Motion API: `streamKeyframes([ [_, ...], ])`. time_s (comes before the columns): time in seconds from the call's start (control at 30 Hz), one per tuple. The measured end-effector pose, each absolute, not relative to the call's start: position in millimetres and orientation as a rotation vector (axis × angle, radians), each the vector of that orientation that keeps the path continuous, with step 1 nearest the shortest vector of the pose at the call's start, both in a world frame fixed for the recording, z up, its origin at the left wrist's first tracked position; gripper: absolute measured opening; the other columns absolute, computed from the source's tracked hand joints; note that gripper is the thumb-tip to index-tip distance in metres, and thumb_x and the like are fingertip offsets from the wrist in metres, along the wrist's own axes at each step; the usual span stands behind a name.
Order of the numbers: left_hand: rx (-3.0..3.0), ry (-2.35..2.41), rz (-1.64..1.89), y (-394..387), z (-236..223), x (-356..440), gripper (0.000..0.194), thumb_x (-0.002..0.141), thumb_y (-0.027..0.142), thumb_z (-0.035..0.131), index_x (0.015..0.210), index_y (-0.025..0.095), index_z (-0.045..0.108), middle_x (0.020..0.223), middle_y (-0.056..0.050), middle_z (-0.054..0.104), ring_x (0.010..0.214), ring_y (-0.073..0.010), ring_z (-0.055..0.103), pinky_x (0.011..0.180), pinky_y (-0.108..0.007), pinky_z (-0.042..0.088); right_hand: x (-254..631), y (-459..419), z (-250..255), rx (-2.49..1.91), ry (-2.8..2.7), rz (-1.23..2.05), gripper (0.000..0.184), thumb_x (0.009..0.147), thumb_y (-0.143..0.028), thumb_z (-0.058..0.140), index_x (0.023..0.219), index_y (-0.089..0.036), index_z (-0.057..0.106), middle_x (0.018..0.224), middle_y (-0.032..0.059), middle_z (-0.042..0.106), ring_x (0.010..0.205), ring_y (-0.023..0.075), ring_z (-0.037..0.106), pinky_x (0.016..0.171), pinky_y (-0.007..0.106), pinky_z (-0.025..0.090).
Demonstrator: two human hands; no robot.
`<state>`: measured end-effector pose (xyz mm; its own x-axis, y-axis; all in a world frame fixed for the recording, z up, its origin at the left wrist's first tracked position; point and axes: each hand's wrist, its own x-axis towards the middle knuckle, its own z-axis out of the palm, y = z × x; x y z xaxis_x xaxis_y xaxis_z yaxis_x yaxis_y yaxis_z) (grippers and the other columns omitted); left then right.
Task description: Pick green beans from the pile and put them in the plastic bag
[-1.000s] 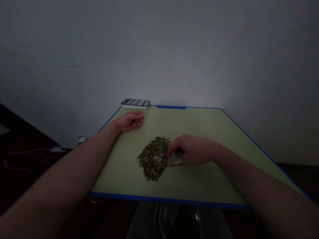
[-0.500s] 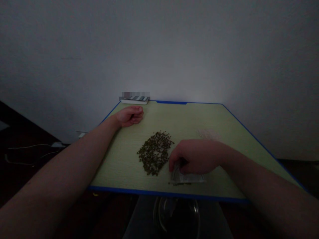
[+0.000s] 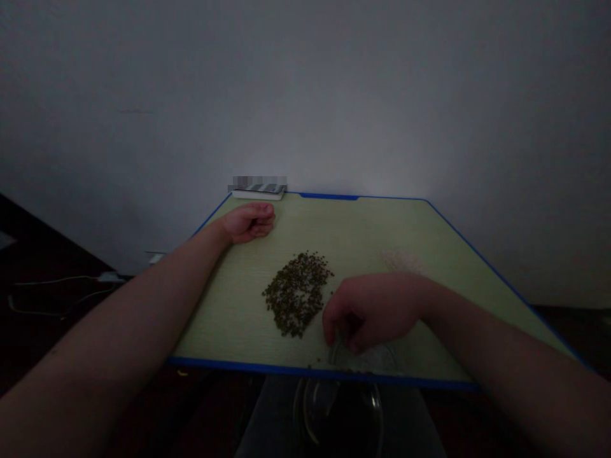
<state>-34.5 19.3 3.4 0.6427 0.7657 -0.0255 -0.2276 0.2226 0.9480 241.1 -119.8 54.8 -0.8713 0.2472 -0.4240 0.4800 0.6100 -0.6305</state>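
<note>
A pile of small dark green beans (image 3: 296, 292) lies in the middle of a pale green table with a blue rim (image 3: 319, 371). My right hand (image 3: 370, 308) is just right of the pile near the front edge, its fingers curled down on a thin clear plastic piece (image 3: 370, 358) that holds a few beans at the table's rim. My left hand (image 3: 249, 221) rests at the far left of the table, fingers curled in loosely with nothing visible in them.
A clear glass bowl (image 3: 338, 413) sits below the table's front edge. A striped flat device (image 3: 258, 189) lies at the table's far edge against the grey wall. A faint patch of pale grains (image 3: 401, 257) lies to the right. Cables run on the dark floor at left.
My right hand has drawn the clear plastic piece from the bean pile toward the front edge, carrying a few beans. My left hand has stayed put.
</note>
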Motion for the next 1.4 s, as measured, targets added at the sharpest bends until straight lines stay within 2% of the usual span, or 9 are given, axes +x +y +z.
streamKeyframes([
  [0.23,1.154,0.558,0.738,18.2,4.1,-33.6,0.022,0.073,0.017,0.062,0.061,0.014,0.043,0.051,0.006,0.03,0.038,-0.004,0.031,0.034,-0.015,0.018,242.3,-117.9,49.3,0.568,2.346,-1.339,0.038,0.067,-0.009,0.062,0.106,-0.013,0.065,0.068,-0.0006,0.064,0.058,0.0107,0.058,0.055,0.02,0.043],
  [0.47,1.151,0.559,0.739,17.8,3.6,-33.6,0.022,0.074,0.018,0.062,0.061,0.015,0.044,0.05,0.006,0.031,0.037,-0.0041,0.031,0.034,-0.015,0.017,242.1,-121.8,59.6,0.667,2.63,-1.224,0.034,0.073,-0.011,0.061,0.106,-0.013,0.067,0.074,0.001,0.066,0.063,0.0103,0.058,0.057,0.019,0.041],
  [0.63,1.15,0.552,0.738,19.4,2.5,-34.3,0.026,0.072,0.018,0.065,0.06,0.015,0.042,0.05,0.006,0.031,0.037,-0.0037,0.031,0.034,-0.015,0.015,223.7,-132.8,57.0,0.668,2.956,-0.958,0.036,0.077,-0.006,0.052,0.107,-0.018,0.068,0.096,0.0047,0.071,0.087,0.015,0.061,0.08,0.025,0.042],
  [0.7,1.149,0.546,0.739,19.8,2.1,-34.6,0.026,0.071,0.018,0.066,0.06,0.014,0.042,0.051,0.006,0.032,0.037,-0.0035,0.031,0.034,-0.015,0.016,216.3,-138.3,55.2,0.612,2.968,-0.906,0.036,0.078,-0.007,0.05,0.108,-0.018,0.068,0.1,0.0064,0.07,0.092,0.0167,0.061,0.084,0.027,0.041],
  [1.03,1.141,0.527,0.73,21.8,0.7,-35.8,0.025,0.072,0.018,0.065,0.06,0.014,0.043,0.051,0.006,0.031,0.038,-0.0037,0.031,0.034,-0.015,0.017,233.8,-140.7,65.4,0.486,2.746,-1.035,0.035,0.071,-0.009,0.055,0.101,-0.019,0.069,0.083,0.0024,0.071,0.07,0.0124,0.06,0.064,0.022,0.042],
  [1.17,1.149,0.538,0.738,21.3,0.6,-36.3,0.025,0.073,0.019,0.064,0.061,0.014,0.043,0.051,0.006,0.031,0.038,-0.0036,0.03,0.034,-0.015,0.018,264.6,-123.3,82.1,0.854,2.8,-1.155,0.031,0.073,-0.014,0.056,0.102,-0.017,0.066,0.074,0.0005,0.066,0.063,0.0114,0.057,0.058,0.021,0.042],
  [1.3,1.157,0.55,0.739,20.3,0.4,-36.0,0.024,0.073,0.019,0.064,0.061,0.014,0.044,0.05,0.006,0.03,0.038,-0.0037,0.029,0.034,-0.015,0.018,288.3,-101.6,84.9,1.214,2.778,-0.956,0.033,0.071,-0.016,0.054,0.102,-0.017,0.063,0.066,-0.0016,0.061,0.057,0.0119,0.053,0.051,0.022,0.039],
  [1.4,1.157,0.549,0.74,19.8,0.5,-35.6,0.023,0.073,0.018,0.064,0.061,0.014,0.044,0.051,0.006,0.032,0.038,-0.0035,0.03,0.034,-0.015,0.019,289.5,-92.2,75.6,1.212,2.659,-0.872,0.039,0.066,-0.013,0.054,0.104,-0.017,0.064,0.069,-0.0007,0.063,0.06,0.0131,0.057,0.051,0.022,0.038],
])
